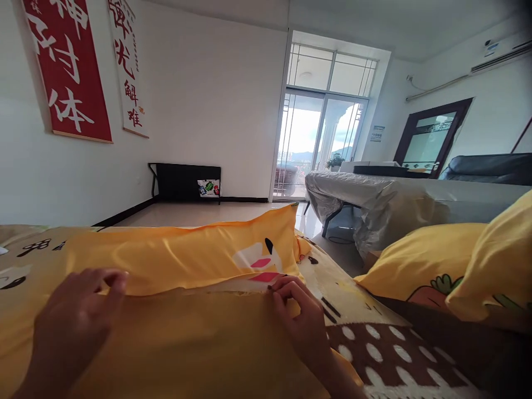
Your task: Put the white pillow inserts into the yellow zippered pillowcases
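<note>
A yellow pillowcase (166,255) with a white and pink animal print lies in front of me, an open edge running across it and a pale strip showing inside. My right hand (301,310) pinches this edge near its right end, thumb against forefinger. Over the left part of the fabric is my left hand (78,316), its fingers curled and the thumb close to the forefinger. Anything between those left fingertips cannot be made out. Nearer to me, the yellow cloth is in shadow.
A beige and brown patterned blanket (366,354) spreads beneath. Yellow pillows with carrot prints (436,260) lie at the right. Beyond stand a table under plastic sheeting (374,194), a glass door (320,144) and a black folded frame (178,180) against the wall.
</note>
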`<move>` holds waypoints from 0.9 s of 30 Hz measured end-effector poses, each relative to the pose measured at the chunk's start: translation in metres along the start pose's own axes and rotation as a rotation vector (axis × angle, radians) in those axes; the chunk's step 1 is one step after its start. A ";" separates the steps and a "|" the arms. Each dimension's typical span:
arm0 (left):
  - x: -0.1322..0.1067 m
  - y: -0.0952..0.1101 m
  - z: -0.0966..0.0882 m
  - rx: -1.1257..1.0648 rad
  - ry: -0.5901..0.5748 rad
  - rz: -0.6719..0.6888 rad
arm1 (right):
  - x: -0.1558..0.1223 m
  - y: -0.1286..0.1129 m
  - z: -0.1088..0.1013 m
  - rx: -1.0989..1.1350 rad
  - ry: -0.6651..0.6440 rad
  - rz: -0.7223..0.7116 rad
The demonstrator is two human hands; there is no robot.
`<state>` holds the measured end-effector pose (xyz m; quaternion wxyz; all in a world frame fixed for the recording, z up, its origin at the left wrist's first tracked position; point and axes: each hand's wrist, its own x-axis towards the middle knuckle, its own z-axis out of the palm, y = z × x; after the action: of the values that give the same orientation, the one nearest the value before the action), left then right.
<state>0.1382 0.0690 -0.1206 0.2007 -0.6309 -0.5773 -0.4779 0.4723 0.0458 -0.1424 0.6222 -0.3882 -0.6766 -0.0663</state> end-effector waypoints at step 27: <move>-0.029 0.170 0.097 -0.318 -0.318 0.459 | -0.001 0.000 -0.005 -0.265 -0.169 -0.116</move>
<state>0.3342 0.0882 -0.1386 0.1096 -0.8350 -0.3621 -0.3995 0.4765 0.0424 -0.1419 0.5014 -0.4316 -0.7331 -0.1579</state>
